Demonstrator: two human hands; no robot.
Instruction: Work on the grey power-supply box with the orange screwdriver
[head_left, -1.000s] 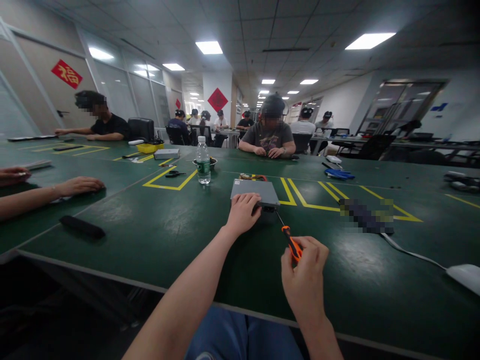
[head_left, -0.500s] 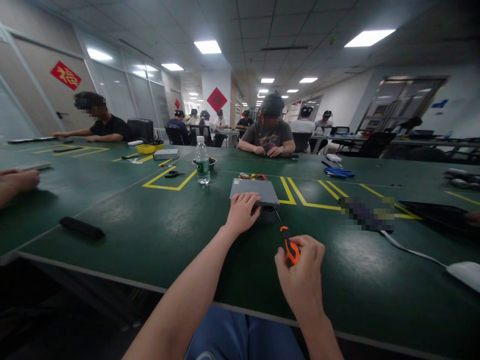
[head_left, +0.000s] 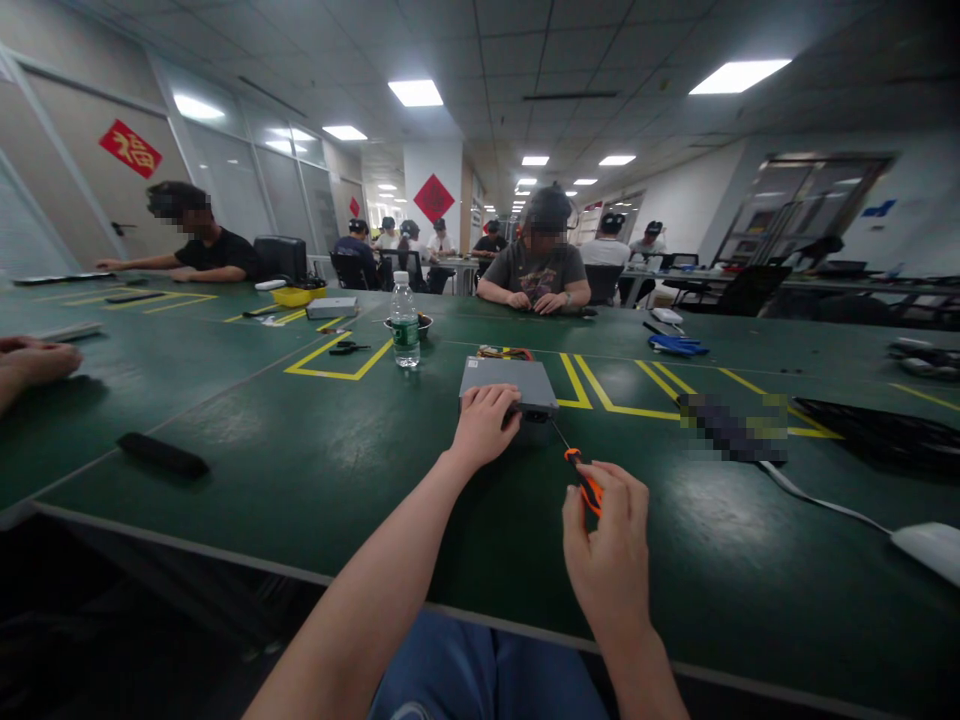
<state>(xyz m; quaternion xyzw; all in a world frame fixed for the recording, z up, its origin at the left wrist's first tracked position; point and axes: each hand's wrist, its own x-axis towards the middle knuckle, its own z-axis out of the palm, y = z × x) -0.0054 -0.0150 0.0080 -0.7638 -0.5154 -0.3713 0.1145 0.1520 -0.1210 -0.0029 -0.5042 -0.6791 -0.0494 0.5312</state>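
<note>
A grey metal box lies on the green table in front of me, coloured wires showing behind it. My left hand rests on its near left corner, fingers curled over the edge. My right hand is closed around an orange-handled screwdriver. The thin shaft points up and left at the box's near face.
A water bottle stands behind the box on the left. A flat black bar lies near the left. A white object with a cable sits at the right. A person sits opposite; another person's hand rests at the far left.
My right hand has shifted its fingers on the screwdriver handle, which sits a little higher. The hand at the far left drew back. My left hand has stayed on the box.
</note>
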